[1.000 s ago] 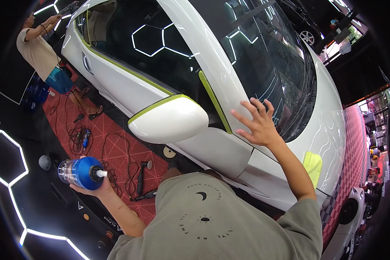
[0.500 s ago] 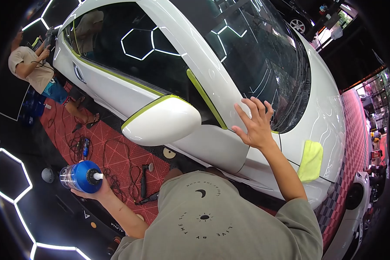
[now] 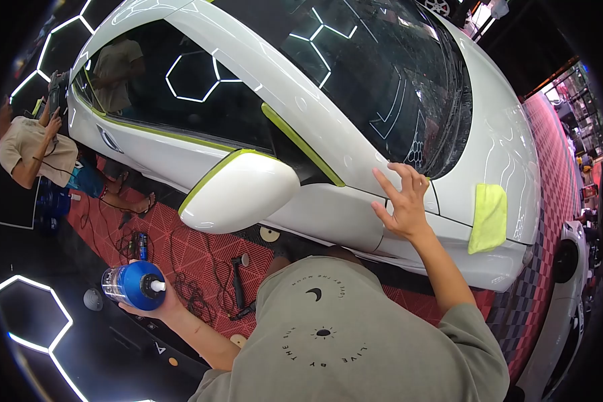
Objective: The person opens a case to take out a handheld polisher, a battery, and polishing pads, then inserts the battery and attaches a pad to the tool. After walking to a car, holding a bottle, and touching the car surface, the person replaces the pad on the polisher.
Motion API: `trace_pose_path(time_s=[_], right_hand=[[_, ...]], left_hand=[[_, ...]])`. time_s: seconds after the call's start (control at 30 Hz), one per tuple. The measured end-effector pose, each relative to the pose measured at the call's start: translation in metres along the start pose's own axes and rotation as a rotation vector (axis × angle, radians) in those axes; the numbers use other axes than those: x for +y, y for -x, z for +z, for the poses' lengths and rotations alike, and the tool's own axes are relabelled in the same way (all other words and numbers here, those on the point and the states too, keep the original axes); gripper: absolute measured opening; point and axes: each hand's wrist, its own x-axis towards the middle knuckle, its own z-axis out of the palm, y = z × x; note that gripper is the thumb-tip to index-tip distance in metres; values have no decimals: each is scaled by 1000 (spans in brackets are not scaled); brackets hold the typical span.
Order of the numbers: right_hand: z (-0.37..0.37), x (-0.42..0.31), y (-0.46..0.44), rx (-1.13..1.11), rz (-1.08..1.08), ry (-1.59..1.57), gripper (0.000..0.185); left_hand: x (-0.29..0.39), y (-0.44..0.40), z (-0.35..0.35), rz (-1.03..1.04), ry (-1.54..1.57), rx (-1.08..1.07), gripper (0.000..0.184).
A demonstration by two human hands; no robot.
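My left hand (image 3: 172, 305) is wrapped round a blue bottle (image 3: 135, 284) with a white nozzle, held out to the side above the floor. The bottle is tilted, its nozzle pointing right. My right hand (image 3: 407, 209) has its fingers spread over the white car (image 3: 342, 211), near the lower corner of the windshield. Whether its fingertips touch the paint I cannot tell. Yellow-green tape (image 3: 301, 144) runs along the window trim and round the white side mirror (image 3: 244, 194). A yellow-green cloth (image 3: 488, 218) lies on the car's front, right of my right hand.
At the left, another person (image 3: 37, 151) stands by the car's rear holding a dark corded tool (image 3: 55, 94). Cables, a black power tool (image 3: 238, 281) and a round pad (image 3: 269, 234) lie on the red floor (image 3: 147, 214). Another car (image 3: 553, 328) stands at the right.
My right hand has shifted from the base of the windshield pillar down toward the fender. My left hand still holds the bottle. The view has turned slightly.
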Motion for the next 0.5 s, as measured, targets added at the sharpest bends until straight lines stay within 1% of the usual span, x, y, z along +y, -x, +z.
trace_pose_path(time_s=[0.03,0.07,0.1,0.17,0.2,0.23,0.3,0.37,0.43,0.47,0.5], right_hand=[[6,3,8,9,73,-17,65],[10,3,11,-6,50,-6,65],[14,2,10,-4,63,-8,65],[20,-7,-2,-1,-86,26,65],[24,-11,-8,-1,-87,17,64],[27,-12,-14,0,-69,23,64],[34,-10,-24,60,-74,209,61],[30,-5,-14,36,-74,192,61],[19,2,3,-66,-30,-15,64],[19,7,7,-68,-30,-17,64],[20,12,13,-12,103,-94,65]], left_hand=[[1,0,-2,67,-74,81,83],[-22,6,28,264,-234,325,82],[-22,5,29,256,-241,317,82],[-23,-1,27,303,-316,339,80],[-20,-7,23,251,-256,301,79],[-20,-9,25,235,-260,294,79],[-22,-11,30,206,-264,290,79],[-20,-16,29,213,-256,304,78],[-13,-18,23,85,-192,173,79],[-15,-17,25,86,-194,174,79],[-18,-15,26,149,-244,223,79]])
